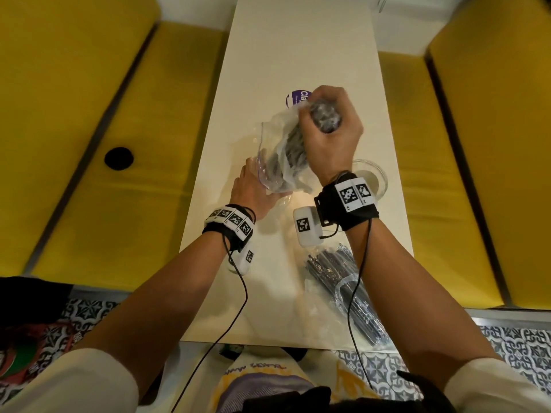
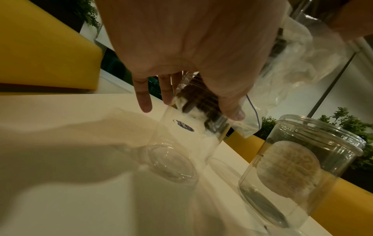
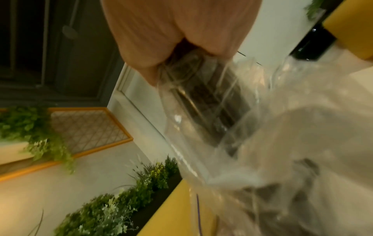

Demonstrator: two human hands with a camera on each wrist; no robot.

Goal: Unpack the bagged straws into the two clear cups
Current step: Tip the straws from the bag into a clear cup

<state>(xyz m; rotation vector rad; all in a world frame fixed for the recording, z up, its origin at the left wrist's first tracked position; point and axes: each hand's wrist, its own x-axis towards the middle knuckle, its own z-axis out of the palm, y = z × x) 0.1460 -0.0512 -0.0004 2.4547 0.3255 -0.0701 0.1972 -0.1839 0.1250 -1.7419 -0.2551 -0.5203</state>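
Head view: the right hand (image 1: 331, 126) is fisted around the upper end of a bundle of dark straws (image 1: 293, 150) wrapped in a crumpled clear plastic bag (image 1: 278, 135), held above the pale narrow desk (image 1: 298, 49) near its centre. The bundle slants down toward seven o'clock, its lower end at the mouth of a clear plastic cup (image 2: 181, 153). The left hand (image 1: 256, 192) steadies that cup from nine o'clock, fingers (image 2: 143, 97) fairly straight along its wall and thumb on the far side; whether the straws have actually entered the cup is hard to judge through the blur. A second clear cup (image 1: 371, 177) stands upright at three o'clock of the first, partly behind the right wrist. Another clear bag of dark straws (image 1: 346, 287) lies flat at five o'clock, near the desk's front edge.
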